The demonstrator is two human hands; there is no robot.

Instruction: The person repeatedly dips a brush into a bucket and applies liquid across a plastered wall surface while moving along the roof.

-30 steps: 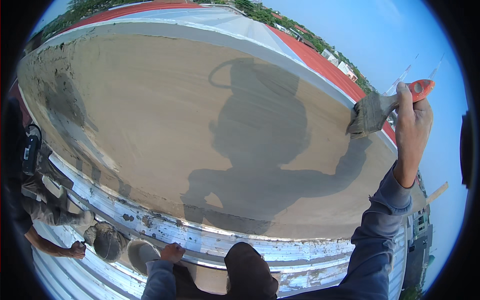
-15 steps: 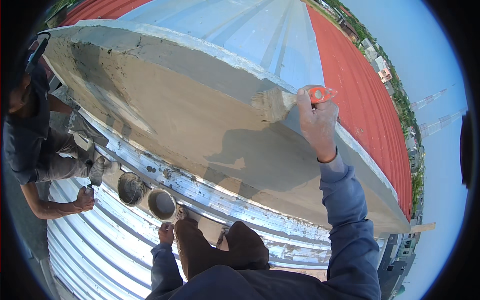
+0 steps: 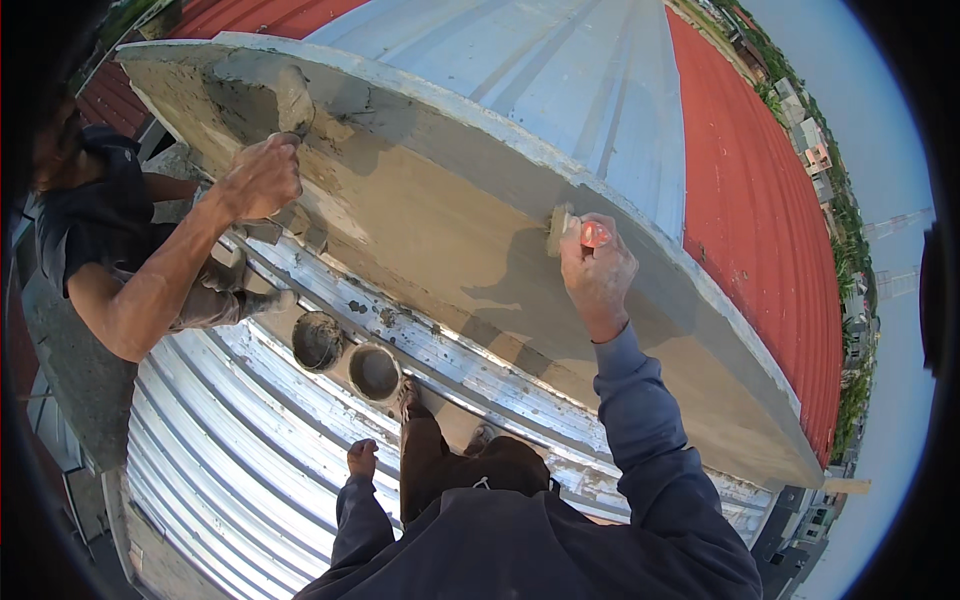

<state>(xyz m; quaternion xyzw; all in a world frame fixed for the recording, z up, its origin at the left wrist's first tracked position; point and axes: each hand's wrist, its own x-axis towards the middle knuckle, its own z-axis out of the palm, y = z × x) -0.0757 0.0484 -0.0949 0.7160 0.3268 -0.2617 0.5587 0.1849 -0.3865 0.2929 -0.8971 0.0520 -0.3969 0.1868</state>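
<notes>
Right grip [image 3: 600, 275]: clamped on a broad, orange-red-handled, pale-bristled brush [image 3: 558, 230]. Hazard: uneven pressure could streak the smooth grey-brown plastered wall [image 3: 430, 210]; a slackened hold could drop the brush. Position: brush head just left of this grip, against or close to the wall. Left grip [image 3: 362, 458]: low, well apart from the brush; finger closure cannot be told. Outermost: round bucket of grey mix [image 3: 354, 362].

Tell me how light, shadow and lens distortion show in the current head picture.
Head view: bright glare on the corrugated metal sheets at lower left; head view: a dark shadow on the wall below the brush in the right hand; head view: the wall's top edge bows, and black fills the corners.
</notes>
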